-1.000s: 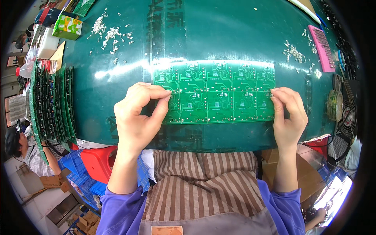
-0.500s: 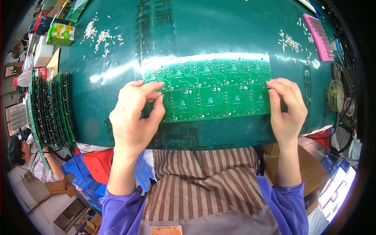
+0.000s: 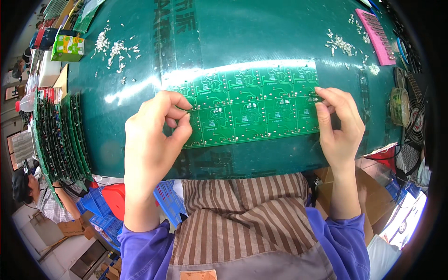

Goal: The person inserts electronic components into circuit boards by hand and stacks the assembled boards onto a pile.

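A green circuit board panel [image 3: 248,111], divided into several repeated sections with small solder points, lies over the table in front of me. My left hand [image 3: 158,133] pinches its left edge between thumb and bent fingers; the other fingers curl in. At the right edge my right hand [image 3: 339,123] grips the panel, thumb near the lower part and index finger at the seam. Whether the panel rests flat or is raised slightly, I cannot tell. Glare washes out its far edge.
Small clear components lie in piles at far left [image 3: 114,49] and far right [image 3: 339,44] on the green table [image 3: 242,32]. A pink holder [image 3: 376,36] and a tape roll [image 3: 399,106] sit right. Stacked boards [image 3: 60,137] and a carton [image 3: 68,47] stand left. A person [image 3: 44,196] is beyond.
The panel and both hands have shifted slightly left and, at the right end, a little away from me. My grip stays on both edges. The surroundings shift slightly too.
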